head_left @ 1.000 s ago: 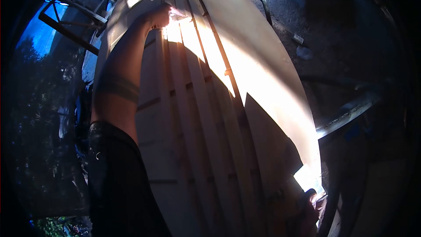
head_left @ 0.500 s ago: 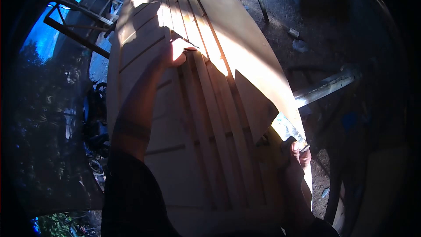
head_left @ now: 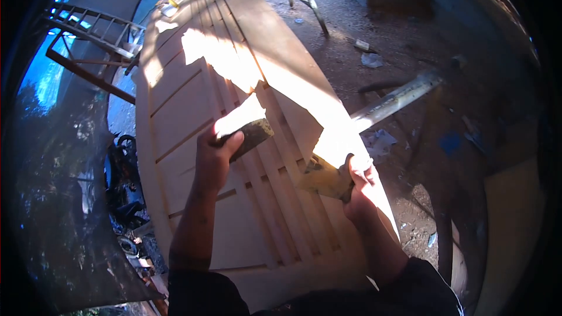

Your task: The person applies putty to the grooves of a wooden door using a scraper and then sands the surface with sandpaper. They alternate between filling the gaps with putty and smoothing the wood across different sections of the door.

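A large pale wooden door (head_left: 228, 234) with grooves running along and across its face lies below my hands. My left hand (head_left: 212, 152) grips a dark, flat scraper (head_left: 253, 137), its broad edge pointing right over the long middle grooves. My right hand (head_left: 360, 182) is closed on the right end of a wide, flat plate (head_left: 328, 178) smeared with yellowish paste and dark marks. That plate is above the door's right side. Strong sunlight washes out part of both tools, so their exact outlines are hard to see.
A small container (head_left: 170, 7) sits at the door's far left end. A metal ladder (head_left: 96, 28) is at the left, near a dark motorcycle (head_left: 124, 181). A pale beam (head_left: 404, 100) sticks out to the right. Litter (head_left: 371, 59) lies on the dirt ground.
My left hand has come back toward me from farther up the grooves, and its scraper now shows. My right hand with the plate has shifted left and slightly up as the view moved.
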